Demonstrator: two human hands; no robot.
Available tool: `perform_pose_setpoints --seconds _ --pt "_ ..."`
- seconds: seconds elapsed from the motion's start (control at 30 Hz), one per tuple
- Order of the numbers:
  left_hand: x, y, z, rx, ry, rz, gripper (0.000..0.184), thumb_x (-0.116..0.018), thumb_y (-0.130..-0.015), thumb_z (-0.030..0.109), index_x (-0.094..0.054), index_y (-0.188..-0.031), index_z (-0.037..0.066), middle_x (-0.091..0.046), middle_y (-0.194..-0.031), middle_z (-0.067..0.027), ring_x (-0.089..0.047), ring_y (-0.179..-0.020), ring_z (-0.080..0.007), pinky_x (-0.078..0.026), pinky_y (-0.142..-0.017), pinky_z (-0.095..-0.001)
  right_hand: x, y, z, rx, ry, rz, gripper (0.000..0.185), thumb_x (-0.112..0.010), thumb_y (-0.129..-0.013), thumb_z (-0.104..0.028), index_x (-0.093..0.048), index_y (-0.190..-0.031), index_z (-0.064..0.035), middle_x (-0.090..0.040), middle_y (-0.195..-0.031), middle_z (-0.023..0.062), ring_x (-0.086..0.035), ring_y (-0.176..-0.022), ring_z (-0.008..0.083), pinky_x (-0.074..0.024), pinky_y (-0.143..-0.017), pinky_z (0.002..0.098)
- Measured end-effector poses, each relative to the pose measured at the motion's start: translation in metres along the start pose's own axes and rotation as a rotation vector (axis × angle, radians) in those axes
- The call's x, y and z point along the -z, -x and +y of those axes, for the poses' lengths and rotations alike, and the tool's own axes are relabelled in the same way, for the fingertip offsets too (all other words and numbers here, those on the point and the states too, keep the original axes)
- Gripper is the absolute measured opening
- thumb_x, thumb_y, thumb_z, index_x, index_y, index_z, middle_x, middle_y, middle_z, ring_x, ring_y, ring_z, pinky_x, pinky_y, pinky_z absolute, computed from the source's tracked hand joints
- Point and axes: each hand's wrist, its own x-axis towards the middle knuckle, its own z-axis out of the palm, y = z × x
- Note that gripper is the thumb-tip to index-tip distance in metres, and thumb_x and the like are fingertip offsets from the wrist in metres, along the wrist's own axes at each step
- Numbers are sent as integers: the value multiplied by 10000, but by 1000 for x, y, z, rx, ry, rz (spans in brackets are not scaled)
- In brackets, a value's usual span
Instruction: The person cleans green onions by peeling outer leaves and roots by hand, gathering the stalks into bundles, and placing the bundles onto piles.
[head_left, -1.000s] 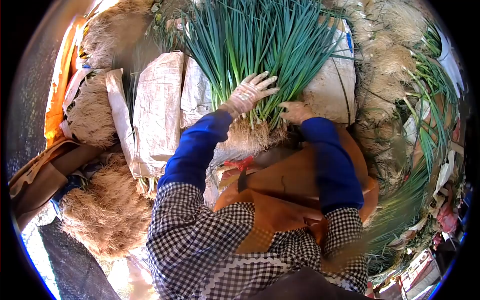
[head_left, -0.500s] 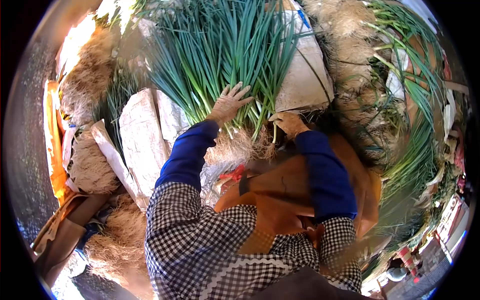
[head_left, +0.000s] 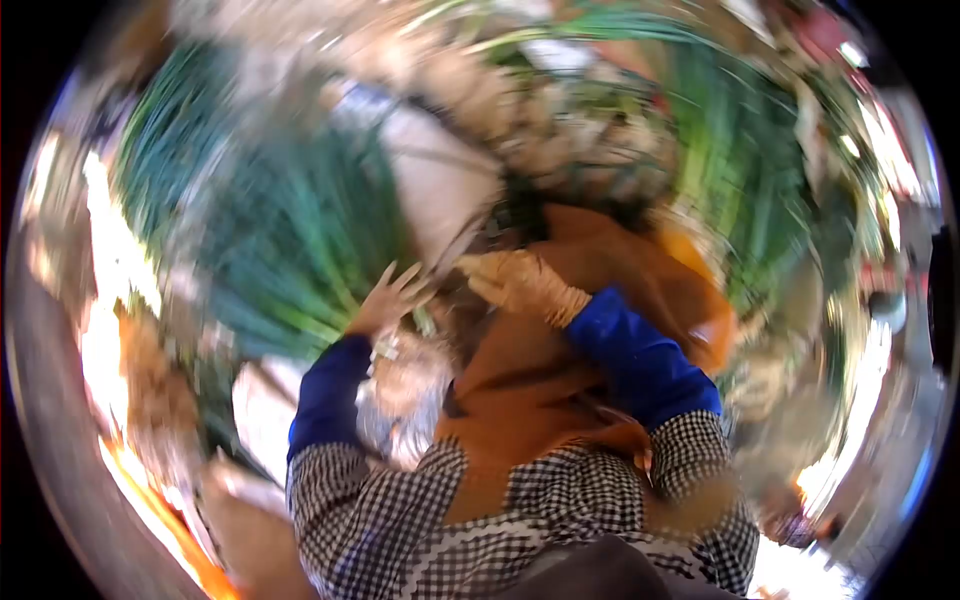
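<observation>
My left hand (head_left: 390, 300), gloved, has its fingers spread at the lower right end of a large bunch of green onions (head_left: 300, 240). The leaves fan out to the upper left, and the pale roots (head_left: 410, 370) lie just below that hand. To the right, my gloved right hand (head_left: 520, 285) is closed, its fingers pressed together and pointing left over the brown apron (head_left: 520, 370). Whatever its fingers may hold is hidden. A small gap separates the two hands. Motion blurs the leaves.
A pale sack (head_left: 445, 185) lies beyond my hands. More green onions (head_left: 745, 170) are heaped at the right, with another bunch (head_left: 175, 140) at the upper left. Root ends (head_left: 480, 95) are stacked along the top. Another pale sack (head_left: 265, 415) lies left of my left sleeve.
The view has swung right, so the bunch and sack appear farther left and tilted. My right hand has moved over the apron, away from the roots. My left hand stays at the bunch.
</observation>
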Motion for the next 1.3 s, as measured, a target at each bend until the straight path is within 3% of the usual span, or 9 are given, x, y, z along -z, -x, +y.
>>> perform_pose_setpoints --seconds 0.13,0.4,0.53,0.73,0.87,0.97,1.03,1.13,1.3 --pt "40 -45 28 -186 -21 -77 543 -615 -704 287 -494 -1228 206 -473 -1231 -36 -351 -1217 -203 -136 -1082 -453 143 133 -75 -431 -20 193 274 -502 -857 -175 -573 -1088 -46 -615 -970 134 -585 -899 288 -462 -804 353" --pt "-59 -39 -57 181 -158 109 196 -578 -705 174 -642 -889 163 -568 -879 -62 -523 -892 -234 -316 -956 -439 87 320 -68 -1004 -463 1187 273 -484 -886 -171 -579 -1097 -26 -633 -985 106 -594 -898 166 -456 -816 269" --pt "-27 -63 -44 354 -140 -16 146 -513 -753 104 -621 -850 124 -578 -897 -85 -522 -921 -265 -335 -918 -429 107 367 -5 -1441 292 962 362 -563 -817 -352 -593 -1064 -89 -634 -867 105 -613 -806 208 -471 -701 306" --pt "193 -158 95 116 908 965 235 -523 -856 156 -577 -1040 20 -568 -1009 -101 -539 -950 -204 -424 -856 -316 117 354 85 -1511 333 706 417 -634 -738 -433 -585 -893 -50 -611 -780 175 -604 -734 312 -464 -681 399" --pt "248 -208 250 -280 1299 612 407 -540 -856 155 -452 -1204 -38 -472 -1242 -126 -449 -1146 -198 -330 -985 -303 131 364 45 -1088 -528 1105 305 -544 -873 -298 -597 -942 -6 -587 -722 50 -527 -652 126 -437 -534 264" --pt "179 -252 335 -57 1839 154 403 -542 -863 153 -420 -1198 -34 -469 -1195 -151 -450 -1119 -237 -354 -957 -320 104 352 19 -921 -1001 1320 299 -533 -879 -299 -579 -979 -21 -594 -733 51 -547 -610 158 -444 -529 214" --pt "131 -269 359 68 2188 -349 325 -505 -883 120 -433 -1152 -48 -538 -1054 -118 -527 -995 -212 -428 -873 -280 49 355 60 -1070 -400 1399 334 -572 -850 -339 -627 -884 -11 -613 -699 116 -571 -615 240 -456 -576 338" --pt "93 -280 356 55 2440 -285 210 -501 -887 112 -480 -1056 -13 -559 -938 -87 -558 -858 -187 -472 -764 -269 46 345 36 -1192 210 1270 307 -584 -836 -337 -637 -817 -36 -566 -677 207 -523 -586 374 -432 -547 397" --pt "127 -253 361 201 2345 -488 108 -460 -909 255 -522 -897 167 -474 -684 18 -431 -508 -90 -346 -405 -204 25 358 28 -992 -198 1420 257 -524 -894 -255 -627 -915 -20 -589 -666 89 -505 -528 183 -437 -526 298"
